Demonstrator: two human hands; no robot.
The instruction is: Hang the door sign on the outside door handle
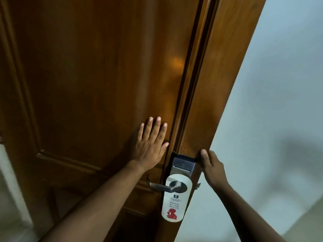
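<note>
A white door sign (174, 205) with dark lettering and a red figure hangs from the silver lever handle (162, 186), the lever passing through its hole. Above the handle sits the metal lock plate (183, 165) with a card slot. My left hand (150, 145) lies flat on the brown wooden door (87, 75), fingers spread, just left of the lock. My right hand (212, 165) curls around the door's outer edge (218, 102) beside the lock plate, thumb on the front face. Neither hand touches the sign.
A pale wall (279, 102) fills the right side beyond the door edge. A light strip of wall or frame (10, 189) shows at the lower left. The door has a raised panel moulding (66, 159) on its left part.
</note>
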